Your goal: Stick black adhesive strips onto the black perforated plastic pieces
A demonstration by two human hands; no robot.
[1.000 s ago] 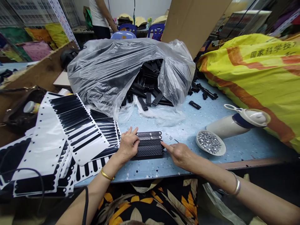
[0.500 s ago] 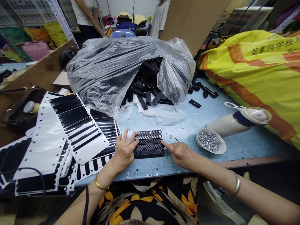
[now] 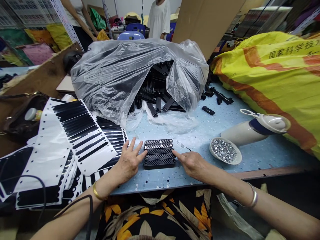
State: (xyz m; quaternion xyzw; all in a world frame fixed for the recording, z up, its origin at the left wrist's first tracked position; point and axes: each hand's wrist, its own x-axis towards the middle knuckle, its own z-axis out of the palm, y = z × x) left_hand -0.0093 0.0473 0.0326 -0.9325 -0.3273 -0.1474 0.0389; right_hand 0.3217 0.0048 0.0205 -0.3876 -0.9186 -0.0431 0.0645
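“国家科学技”, yellow sack (image 3: 280, 83)

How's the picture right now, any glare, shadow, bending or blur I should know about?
Head view, glare whitens folds of the plastic bag; head view, deep shadow under the table's right end; head view, wide-angle distortion seems to bend the table's front edge; head view, the textured black pieces between left hand and right hand look fairly sharp.

We see black, cross-hatched strips (image 3: 159, 156) lying flat, side by side, at six o'clock from our view's centre; small silver pieces (image 3: 161, 142) dot those toward twelve o'clock.
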